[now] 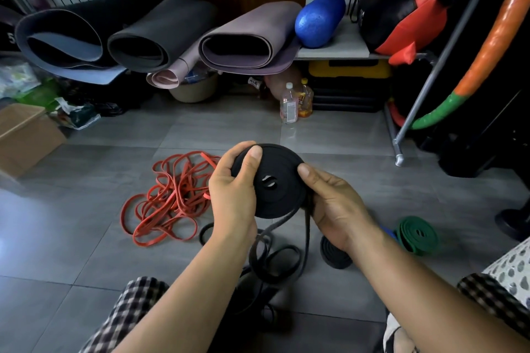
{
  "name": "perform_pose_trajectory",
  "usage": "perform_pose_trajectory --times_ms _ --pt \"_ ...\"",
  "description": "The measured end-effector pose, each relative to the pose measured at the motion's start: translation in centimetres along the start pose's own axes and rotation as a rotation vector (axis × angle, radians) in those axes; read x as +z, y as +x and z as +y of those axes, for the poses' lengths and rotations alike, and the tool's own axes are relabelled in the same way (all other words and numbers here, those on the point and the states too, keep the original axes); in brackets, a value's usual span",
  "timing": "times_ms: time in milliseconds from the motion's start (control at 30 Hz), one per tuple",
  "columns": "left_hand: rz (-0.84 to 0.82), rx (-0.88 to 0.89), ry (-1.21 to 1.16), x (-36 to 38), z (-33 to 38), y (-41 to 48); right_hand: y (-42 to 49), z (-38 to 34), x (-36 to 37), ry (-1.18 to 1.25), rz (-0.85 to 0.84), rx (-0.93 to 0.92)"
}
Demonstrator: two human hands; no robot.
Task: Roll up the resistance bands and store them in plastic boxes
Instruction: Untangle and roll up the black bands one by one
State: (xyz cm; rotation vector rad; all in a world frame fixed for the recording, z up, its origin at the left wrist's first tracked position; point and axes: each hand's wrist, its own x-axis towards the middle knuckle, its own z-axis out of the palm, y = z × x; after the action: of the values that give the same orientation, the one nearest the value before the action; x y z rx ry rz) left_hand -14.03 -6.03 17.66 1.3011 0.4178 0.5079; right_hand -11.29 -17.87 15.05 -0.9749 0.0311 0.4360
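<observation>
Checked-cloth knees frame the bottom of the view, and the forearms reach out between them over the floor; held up in front is the wide black rubber resistance band wound into a flat disc, the thing in hand for this task, with its unwound tail dropping from the disc's lower edge into loose loops on the tiles; the left hand grips the disc's left side, thumb laid flat across the face and fingers curled behind, which I judge keeps the turns from springing apart; the right hand grips the right rim, thumb on the outer turn and fingers underneath, seemingly placed to guide the tail on as the disc turns (the roll looks mostly wound, with a fair length left); the grey tiled floor carries the rest: a tangled heap of thin red bands left of the hands, not yet rolled, a rolled green band at the right, and a smaller black roll partly hidden under the right wrist; no plastic box can be made out, so storing looks still ahead; behind, a low shelf bears rolled exercise mats with a blue foam roller beside them; a brown cardboard box sits at the left edge, and two clear bottles stand below the shelf
</observation>
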Motion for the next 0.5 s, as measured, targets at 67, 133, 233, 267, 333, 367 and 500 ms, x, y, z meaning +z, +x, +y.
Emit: perform_pose_trajectory --times_ms 67,133,233,267,333,367,500 --pt "0.053 -0.083 -0.078 0.3 -0.4 -0.2 -0.1 0.4 0.3 0.020 0.042 0.014" --pt "0.084 -0.155 -0.136 0.6 -0.8 -0.4 -0.1 0.8 0.3 0.056 0.080 0.010" --pt "0.033 -0.278 -0.138 0.5 -1.1 -0.3 0.0 0.4 -0.2 -0.038 0.154 -0.012" --pt "-0.026 -0.313 -0.118 0.4 -1.0 -0.1 0.0 -0.1 -0.6 -0.088 0.165 -0.011" --pt "-0.190 -0.345 -0.018 -0.2 -0.5 0.7 -0.1 -1.1 -1.2 -0.174 0.161 -0.005" --pt "-0.273 -0.342 0.078 -0.5 -0.2 1.2 -0.2 -1.6 -1.4 -0.222 0.136 -0.001" --pt "-0.482 -0.246 0.383 -0.3 0.0 1.0 -0.7 -2.6 -1.5 -0.439 -0.023 -0.005"
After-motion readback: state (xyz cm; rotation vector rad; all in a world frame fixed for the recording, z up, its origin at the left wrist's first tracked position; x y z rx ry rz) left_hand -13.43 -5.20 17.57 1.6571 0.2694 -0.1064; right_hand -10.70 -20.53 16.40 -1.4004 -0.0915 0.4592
